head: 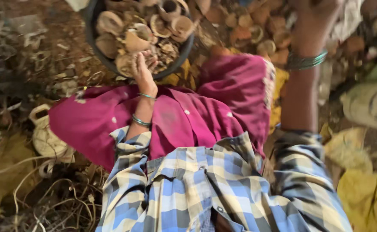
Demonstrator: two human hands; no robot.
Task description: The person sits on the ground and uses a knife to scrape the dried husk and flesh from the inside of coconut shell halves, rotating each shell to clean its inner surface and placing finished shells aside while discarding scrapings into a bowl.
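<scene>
My left hand [143, 71] rests on the near rim of a dark round basin [94, 41], its fingers curled among brown dried shell pieces [137, 41] inside. Whether the fingers hold a piece I cannot tell. My right hand [313, 19] is stretched out to the upper right, over a loose pile of the same brown shells [257, 32] on the ground; it is blurred and partly cut off by the frame's top edge. Both wrists wear green bangles. A magenta cloth [205, 111] covers my lap, below a blue and yellow checked shirt.
Dry twigs, wires and litter lie on the dirt at the left. A pale woven bag [46, 137] sits beside my left knee. Yellow sacking [360, 189] and a grey sack [369, 103] lie at the right.
</scene>
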